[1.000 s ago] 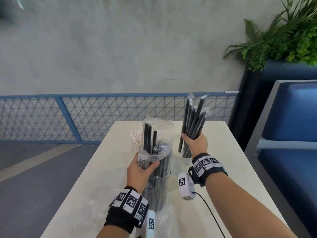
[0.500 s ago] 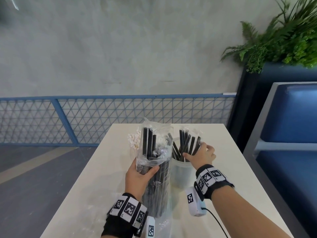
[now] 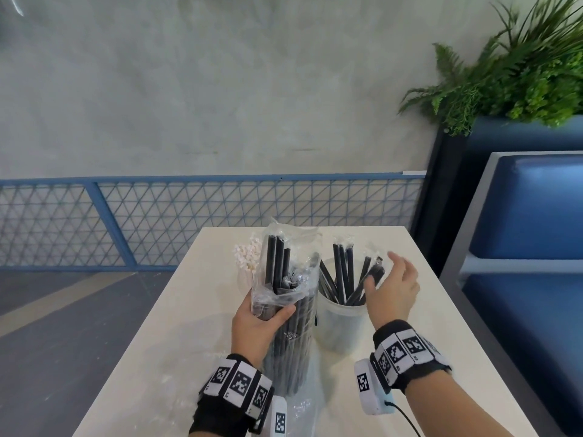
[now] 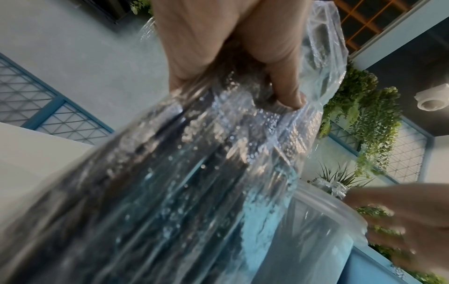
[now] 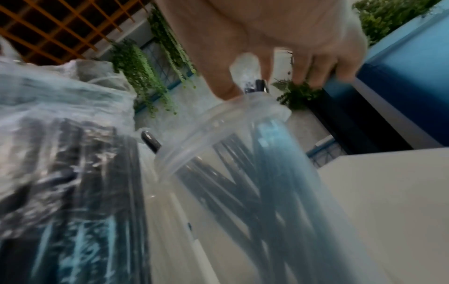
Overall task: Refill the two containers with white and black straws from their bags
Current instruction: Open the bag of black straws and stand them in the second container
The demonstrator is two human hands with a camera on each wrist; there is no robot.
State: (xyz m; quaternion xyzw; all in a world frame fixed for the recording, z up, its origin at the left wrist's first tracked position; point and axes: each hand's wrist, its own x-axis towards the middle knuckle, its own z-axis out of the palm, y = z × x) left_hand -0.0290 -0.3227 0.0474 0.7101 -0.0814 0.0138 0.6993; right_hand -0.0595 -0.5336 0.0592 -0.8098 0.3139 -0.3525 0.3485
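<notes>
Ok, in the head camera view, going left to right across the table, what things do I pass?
White straws → bag of black straws, held by the left hand → container with black straws → right hand.

A pale cream table [image 3: 410, 310] is seen running from the bottom edge up to the centre of the head view. On it, right of centre, a translucent container [image 3: 342, 323] is stood upright, and black straws [image 3: 342, 279] are fanned out of its top. A clear bag of black straws [image 3: 290, 342] is stood on end just left of it. Behind the bag, a cluster of white straws [image 3: 244, 258] is partly hidden. Crumpled clear plastic [image 3: 176, 383] is spread over the lower left of the tabletop.
</notes>
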